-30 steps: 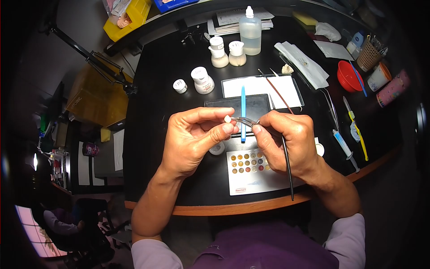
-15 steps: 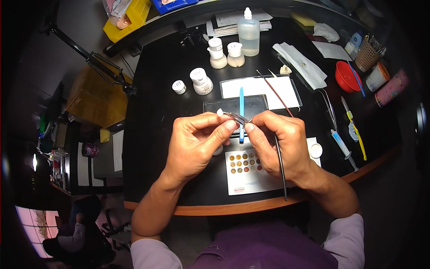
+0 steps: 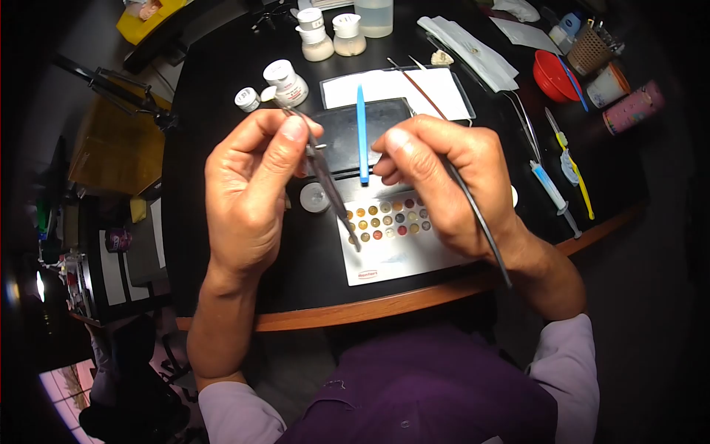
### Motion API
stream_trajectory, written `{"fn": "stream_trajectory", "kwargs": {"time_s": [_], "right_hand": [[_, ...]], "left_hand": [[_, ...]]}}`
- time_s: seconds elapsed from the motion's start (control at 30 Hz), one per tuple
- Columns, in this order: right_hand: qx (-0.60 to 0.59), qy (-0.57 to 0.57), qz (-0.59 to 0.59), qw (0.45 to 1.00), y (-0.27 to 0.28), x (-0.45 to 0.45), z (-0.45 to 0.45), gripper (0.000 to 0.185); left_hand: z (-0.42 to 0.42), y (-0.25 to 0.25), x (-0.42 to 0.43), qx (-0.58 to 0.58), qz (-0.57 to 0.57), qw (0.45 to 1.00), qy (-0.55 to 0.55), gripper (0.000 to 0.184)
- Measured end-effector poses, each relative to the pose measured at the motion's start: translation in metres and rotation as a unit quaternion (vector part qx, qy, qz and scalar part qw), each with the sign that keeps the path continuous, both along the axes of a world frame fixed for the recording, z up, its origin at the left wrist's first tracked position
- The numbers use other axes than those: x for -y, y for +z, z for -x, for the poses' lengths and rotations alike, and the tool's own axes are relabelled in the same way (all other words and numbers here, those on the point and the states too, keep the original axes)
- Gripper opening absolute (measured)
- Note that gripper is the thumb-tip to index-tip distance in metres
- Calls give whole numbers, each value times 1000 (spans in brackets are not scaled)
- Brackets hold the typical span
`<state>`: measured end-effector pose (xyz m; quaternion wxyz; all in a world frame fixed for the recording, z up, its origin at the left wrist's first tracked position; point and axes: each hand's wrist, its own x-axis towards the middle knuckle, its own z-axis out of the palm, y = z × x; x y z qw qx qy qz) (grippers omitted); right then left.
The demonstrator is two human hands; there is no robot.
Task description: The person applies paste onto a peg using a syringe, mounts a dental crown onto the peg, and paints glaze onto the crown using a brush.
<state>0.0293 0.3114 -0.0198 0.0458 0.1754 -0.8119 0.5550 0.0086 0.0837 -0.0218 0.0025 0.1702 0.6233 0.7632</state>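
Observation:
My left hand (image 3: pixel 251 170) pinches metal tweezers (image 3: pixel 325 177) between thumb and fingers, their long end slanting down over the palette. At their upper end sits a small white piece shaped like a tooth crown (image 3: pixel 268 94). My right hand (image 3: pixel 451 174) is closed around a brush with a thin black handle (image 3: pixel 481 218); its tip is hidden by the fingers. Below lies a white palette card (image 3: pixel 384 268) with rows of coloured wells. Between the hands, a blue pen-like stick (image 3: pixel 362 133) rests across a black flat case (image 3: pixel 336 144).
Jars of powder (image 3: pixel 287 85) and a clear bottle (image 3: pixel 374 18) stand at the back. A white pad (image 3: pixel 451 96) carries a red-brown brush. Rightward are a red bowl (image 3: pixel 555 76), long tweezers (image 3: pixel 526 126), a syringe (image 3: pixel 549 189) and a yellow-handled tool (image 3: pixel 580 185).
My left hand has moved up and left with the tweezers, whose long end now points down. My right hand has come away from them, still holding the brush. The camera view has shifted.

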Motion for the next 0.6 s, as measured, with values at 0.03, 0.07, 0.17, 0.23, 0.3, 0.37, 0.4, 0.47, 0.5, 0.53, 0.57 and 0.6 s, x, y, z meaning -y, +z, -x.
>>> {"fn": "stream_trajectory", "kwargs": {"time_s": [0.03,0.07,0.17,0.23,0.3,0.37,0.4,0.47,0.5,0.53,0.57,0.6], "right_hand": [[-20,-28,57,998,-2,-3,1,35],[-43,-55,113,991,-5,-6,3,38],[-8,-53,152,987,5,-32,-11,57],[-46,-114,190,974,-9,-41,-25,53],[-39,-98,137,985,-25,-63,-43,47],[-30,-146,210,966,-37,-62,-60,30],[-10,-139,181,974,-37,-63,-69,24],[29,-120,128,984,-38,-64,-84,14],[4,-135,174,976,-45,-61,-85,9],[-6,-134,182,974,-50,-60,-86,7],[-15,-132,192,972,-55,-62,-89,7],[-31,-137,190,972,-57,-62,-90,7]], "left_hand": [[1,0,1,-3,4,1000,1,20],[2,1,5,12,18,1000,-8,21],[-3,3,2,19,1,999,-37,23],[-9,6,-2,21,13,999,-41,24],[-12,7,-5,9,33,997,-66,25],[-12,5,-11,20,-13,998,-66,25],[-12,3,-10,20,-16,997,-71,25],[-12,3,-10,11,-23,997,-69,25],[-10,6,-8,1,-25,998,-55,24],[-8,10,-2,-13,-23,999,-36,24],[-7,15,6,-26,6,1000,-12,23],[-5,20,14,-39,35,999,13,23]]}}
